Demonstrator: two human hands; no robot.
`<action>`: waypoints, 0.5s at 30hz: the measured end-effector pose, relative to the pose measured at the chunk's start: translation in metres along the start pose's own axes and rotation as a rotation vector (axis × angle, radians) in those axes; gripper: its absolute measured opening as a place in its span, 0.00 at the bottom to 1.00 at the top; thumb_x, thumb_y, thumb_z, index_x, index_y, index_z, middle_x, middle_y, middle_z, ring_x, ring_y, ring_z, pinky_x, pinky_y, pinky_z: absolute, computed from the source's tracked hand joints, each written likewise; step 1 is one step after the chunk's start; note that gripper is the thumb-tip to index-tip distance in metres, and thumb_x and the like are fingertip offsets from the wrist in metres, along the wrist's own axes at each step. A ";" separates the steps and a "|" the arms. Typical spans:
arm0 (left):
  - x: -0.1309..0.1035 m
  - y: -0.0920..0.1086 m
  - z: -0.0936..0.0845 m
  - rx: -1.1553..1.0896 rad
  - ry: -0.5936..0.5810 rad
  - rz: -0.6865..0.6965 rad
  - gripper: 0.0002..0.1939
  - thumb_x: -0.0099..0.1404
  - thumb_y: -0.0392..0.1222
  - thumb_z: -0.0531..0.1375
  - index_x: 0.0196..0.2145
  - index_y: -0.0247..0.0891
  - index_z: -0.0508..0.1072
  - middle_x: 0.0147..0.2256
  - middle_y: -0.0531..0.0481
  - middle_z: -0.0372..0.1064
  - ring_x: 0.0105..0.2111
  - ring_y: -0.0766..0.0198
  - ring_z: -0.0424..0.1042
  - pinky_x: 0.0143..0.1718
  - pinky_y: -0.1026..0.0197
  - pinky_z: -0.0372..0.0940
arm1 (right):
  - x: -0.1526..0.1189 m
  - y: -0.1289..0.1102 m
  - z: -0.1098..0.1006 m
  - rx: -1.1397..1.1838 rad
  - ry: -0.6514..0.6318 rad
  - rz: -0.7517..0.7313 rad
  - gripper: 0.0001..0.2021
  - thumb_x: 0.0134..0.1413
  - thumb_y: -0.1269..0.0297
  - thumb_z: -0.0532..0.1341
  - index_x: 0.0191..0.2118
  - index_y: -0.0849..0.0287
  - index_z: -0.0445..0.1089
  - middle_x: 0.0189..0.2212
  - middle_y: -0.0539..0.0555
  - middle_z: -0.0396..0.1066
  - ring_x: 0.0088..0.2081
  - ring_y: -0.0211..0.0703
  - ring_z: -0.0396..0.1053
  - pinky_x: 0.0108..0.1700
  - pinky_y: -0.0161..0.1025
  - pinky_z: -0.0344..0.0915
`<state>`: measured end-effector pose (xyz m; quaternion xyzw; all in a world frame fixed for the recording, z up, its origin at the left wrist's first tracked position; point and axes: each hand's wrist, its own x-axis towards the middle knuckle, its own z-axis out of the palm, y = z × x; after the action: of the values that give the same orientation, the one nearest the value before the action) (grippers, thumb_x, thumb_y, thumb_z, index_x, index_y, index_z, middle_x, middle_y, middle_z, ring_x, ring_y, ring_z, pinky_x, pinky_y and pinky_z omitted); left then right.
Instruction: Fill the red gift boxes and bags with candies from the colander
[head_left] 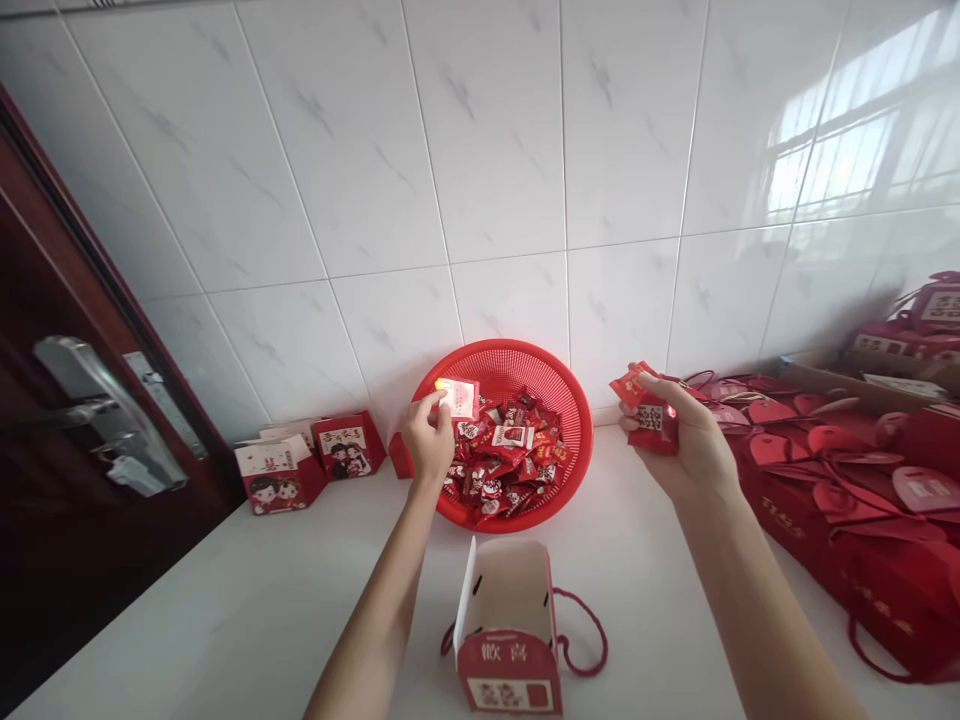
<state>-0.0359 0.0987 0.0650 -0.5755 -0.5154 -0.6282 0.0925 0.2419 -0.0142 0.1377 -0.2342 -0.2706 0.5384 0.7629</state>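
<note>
My left hand pinches a small pink-and-white candy packet above the left side of a red plastic basket. Inside the basket lies a heap of red-wrapped candies. To the right of it, my right hand is closed around several red candy packets. In front of the basket stands an open red-and-white gift box with a dark red cord handle; its visible inside is bare.
Small red-and-white boxes with cartoon figures stand at the left by the wall. Rows of red gift boxes fill the right side, with a cardboard carton behind. A dark door with a metal handle is at far left.
</note>
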 end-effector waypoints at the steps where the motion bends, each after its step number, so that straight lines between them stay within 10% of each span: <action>1: 0.004 0.001 0.005 0.000 -0.030 0.008 0.14 0.66 0.41 0.55 0.44 0.36 0.78 0.40 0.42 0.78 0.34 0.57 0.76 0.42 0.54 0.73 | 0.000 0.000 0.000 -0.001 0.010 -0.003 0.13 0.31 0.70 0.74 0.27 0.62 0.73 0.25 0.49 0.69 0.22 0.30 0.61 0.18 0.27 0.61; 9: 0.046 -0.001 0.050 0.068 -0.331 0.064 0.09 0.62 0.34 0.61 0.39 0.38 0.79 0.43 0.42 0.76 0.40 0.57 0.79 0.45 0.55 0.75 | -0.003 -0.004 0.000 -0.029 0.029 -0.030 0.15 0.29 0.68 0.76 0.27 0.63 0.74 0.26 0.50 0.70 0.23 0.32 0.62 0.18 0.28 0.61; 15: 0.045 -0.007 0.021 0.105 -0.606 0.141 0.10 0.61 0.35 0.60 0.39 0.39 0.81 0.42 0.45 0.78 0.40 0.58 0.79 0.48 0.55 0.74 | 0.001 -0.007 -0.003 -0.019 0.046 -0.059 0.13 0.31 0.68 0.76 0.25 0.62 0.73 0.26 0.50 0.70 0.23 0.33 0.63 0.19 0.28 0.63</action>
<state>-0.0421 0.1398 0.0940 -0.7654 -0.5100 -0.3925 0.0076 0.2491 -0.0160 0.1399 -0.2456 -0.2651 0.5075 0.7822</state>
